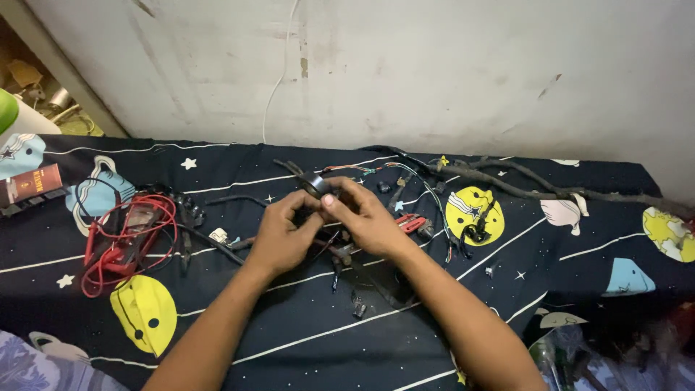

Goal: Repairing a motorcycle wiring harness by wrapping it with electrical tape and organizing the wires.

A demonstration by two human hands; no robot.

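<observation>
Above the dark space-print sheet [434, 304], both hands meet: left hand [281, 235] and right hand [365, 221] each pinch a black tape roll [316, 185] in a clenched grip. Red test leads [127, 242] lie well left; a taped wire harness [521, 181] sprawls right, with small connectors [355, 300] below the wrists.

Black tape roll [316, 184] upright between fingertips
</observation>
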